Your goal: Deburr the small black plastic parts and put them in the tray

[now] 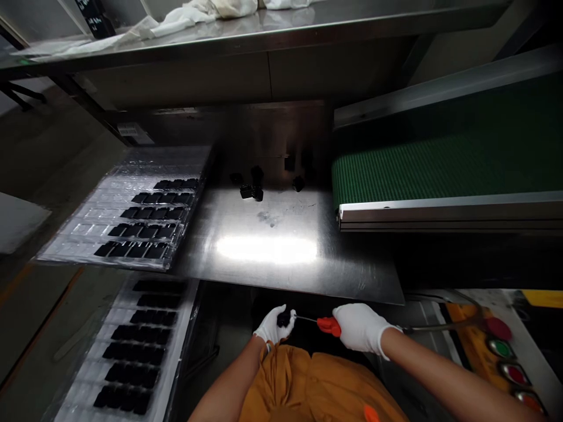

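Note:
My left hand (273, 327), in a white glove, holds a small black part (284, 319) between thumb and fingers, low in front of my body. My right hand (358, 327), also gloved in white, is wrapped round a tool with a red-orange handle (328, 326). The tool's thin metal shaft (305, 318) points left, its end close to the black part; whether they touch cannot be made out. Beyond my hands is a steel table (264, 272), with several loose black parts (257, 193) toward its back.
A clear plastic tray (88, 225) with rows of black parts lies at the table's left; another tray (132, 351) sits lower. A green conveyor belt (417, 170) stands at the right, above a control box with buttons (501, 348). A steel shelf (281, 40) spans the back.

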Available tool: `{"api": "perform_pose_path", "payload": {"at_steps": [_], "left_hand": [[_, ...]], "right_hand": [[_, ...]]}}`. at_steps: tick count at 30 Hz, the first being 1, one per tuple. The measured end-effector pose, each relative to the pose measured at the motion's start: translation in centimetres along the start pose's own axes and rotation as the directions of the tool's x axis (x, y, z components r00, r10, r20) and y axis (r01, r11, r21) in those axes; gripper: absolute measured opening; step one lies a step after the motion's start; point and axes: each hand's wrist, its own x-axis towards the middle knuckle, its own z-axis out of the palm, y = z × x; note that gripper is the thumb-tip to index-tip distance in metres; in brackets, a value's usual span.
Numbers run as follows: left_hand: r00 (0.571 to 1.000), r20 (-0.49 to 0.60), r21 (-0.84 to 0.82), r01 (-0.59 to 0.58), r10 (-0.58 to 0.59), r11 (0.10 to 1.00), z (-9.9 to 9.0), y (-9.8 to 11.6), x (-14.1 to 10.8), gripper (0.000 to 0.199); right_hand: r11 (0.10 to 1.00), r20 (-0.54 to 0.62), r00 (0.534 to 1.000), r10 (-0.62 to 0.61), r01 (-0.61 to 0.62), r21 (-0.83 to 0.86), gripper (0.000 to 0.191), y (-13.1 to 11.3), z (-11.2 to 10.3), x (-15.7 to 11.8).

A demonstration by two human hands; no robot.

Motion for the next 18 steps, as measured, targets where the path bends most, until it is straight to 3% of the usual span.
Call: {"api": "perform_pose_path", "payload": {"at_steps": [7, 18], "left_hand": [[0.98, -0.189, -0.227, -0.1, 0.057, 0.969, 0.3, -0.5, 2.0, 0.024], [0.988, -0.155, -0.291, -0.074, 0.029, 0.954, 0.6, -0.4, 1.3, 0.024]], "right_hand": [[0.999, 0.019, 0.999, -0.033, 0.033, -0.031, 0.027, -1.7, 0.5, -1.0], [0.998, 0.045, 0.999, 0.001, 0.001, -0.059, 0.028, -1.5, 0.7, -0.6]]}}
